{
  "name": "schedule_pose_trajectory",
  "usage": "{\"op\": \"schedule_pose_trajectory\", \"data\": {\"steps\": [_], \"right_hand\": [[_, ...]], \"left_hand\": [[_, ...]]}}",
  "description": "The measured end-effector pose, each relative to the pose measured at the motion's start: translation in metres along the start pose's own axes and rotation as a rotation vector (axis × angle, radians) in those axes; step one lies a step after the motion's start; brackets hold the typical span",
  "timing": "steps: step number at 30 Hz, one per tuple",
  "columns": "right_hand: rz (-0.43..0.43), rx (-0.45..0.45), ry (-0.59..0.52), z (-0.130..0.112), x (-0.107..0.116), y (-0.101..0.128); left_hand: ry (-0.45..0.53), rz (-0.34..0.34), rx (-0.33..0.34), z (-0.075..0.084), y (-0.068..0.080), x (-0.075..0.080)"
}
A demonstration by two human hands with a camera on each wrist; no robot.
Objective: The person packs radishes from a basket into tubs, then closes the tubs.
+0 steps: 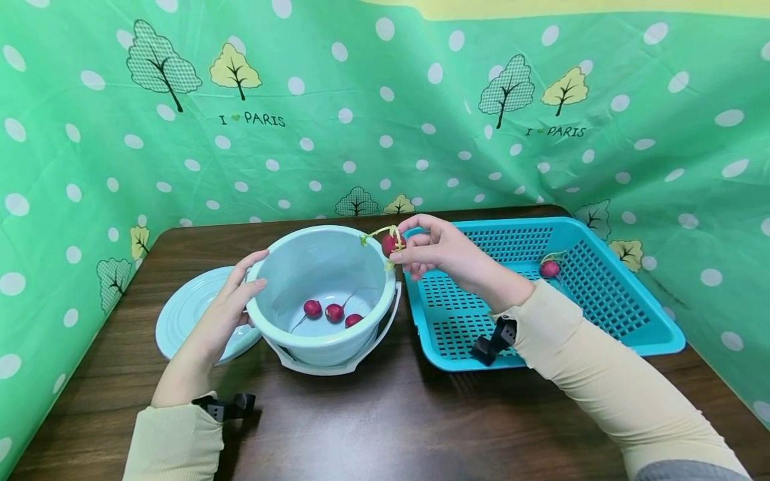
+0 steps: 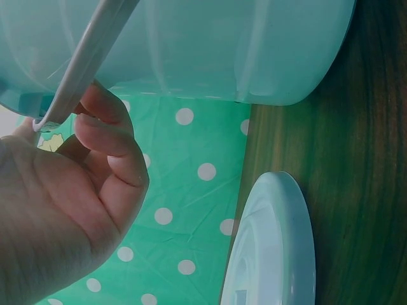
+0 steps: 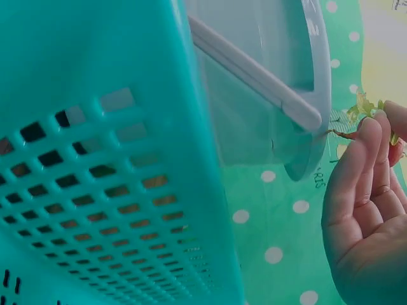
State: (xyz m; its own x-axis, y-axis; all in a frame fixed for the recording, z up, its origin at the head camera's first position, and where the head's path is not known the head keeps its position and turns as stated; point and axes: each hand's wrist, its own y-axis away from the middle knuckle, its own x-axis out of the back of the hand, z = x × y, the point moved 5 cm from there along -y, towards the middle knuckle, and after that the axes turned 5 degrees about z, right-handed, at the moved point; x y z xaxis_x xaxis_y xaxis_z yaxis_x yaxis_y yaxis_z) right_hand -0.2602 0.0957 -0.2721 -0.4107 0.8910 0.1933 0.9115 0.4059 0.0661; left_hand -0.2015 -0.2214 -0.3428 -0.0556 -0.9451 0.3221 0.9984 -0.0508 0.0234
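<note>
A pale blue bucket (image 1: 321, 347) stands on the table with several radishes visible, among them a radish (image 1: 312, 308) on its floor. My left hand (image 1: 225, 310) grips the bucket's left rim, thumb inside; in the left wrist view its fingers curl beneath the white handle (image 2: 82, 70). My right hand (image 1: 436, 248) pinches a radish (image 1: 392, 243) with green stems above the bucket's right rim. In the right wrist view that radish (image 3: 395, 152) is mostly hidden by the fingers. One more radish (image 1: 549, 268) lies in the blue plastic basket (image 1: 652, 334) to the right.
A round pale blue lid (image 1: 189, 304) lies on the dark wooden table (image 1: 385, 427), left of the bucket and partly behind my left forearm. A green polka-dot cloth (image 1: 361, 153) hangs behind the table and along its sides. My right forearm crosses over the basket.
</note>
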Motion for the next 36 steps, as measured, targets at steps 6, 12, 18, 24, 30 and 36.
{"op": "schedule_pose_trajectory", "data": {"steps": [6,12,18,24,30,36], "right_hand": [[-0.035,-0.003,-0.016,-0.004,-0.012,0.002],[-0.06,0.017,-0.005,-0.006,-0.023,0.003],[-0.087,0.012,0.011,-0.009,-0.031,0.004],[-0.1,-0.003,0.014,-0.011,-0.036,0.003],[-0.114,0.01,0.027,-0.013,-0.041,0.0],[-0.117,0.007,0.024,-0.012,-0.043,-0.002]], "left_hand": [[-0.005,0.0,0.004,-0.001,0.001,0.001],[-0.006,0.001,0.005,0.0,0.001,0.001],[-0.009,0.001,0.003,0.0,0.001,0.0],[-0.001,-0.001,0.002,0.0,0.0,0.001],[-0.002,-0.002,0.003,0.0,0.0,0.001],[-0.001,0.0,-0.001,0.0,0.0,0.001]]}}
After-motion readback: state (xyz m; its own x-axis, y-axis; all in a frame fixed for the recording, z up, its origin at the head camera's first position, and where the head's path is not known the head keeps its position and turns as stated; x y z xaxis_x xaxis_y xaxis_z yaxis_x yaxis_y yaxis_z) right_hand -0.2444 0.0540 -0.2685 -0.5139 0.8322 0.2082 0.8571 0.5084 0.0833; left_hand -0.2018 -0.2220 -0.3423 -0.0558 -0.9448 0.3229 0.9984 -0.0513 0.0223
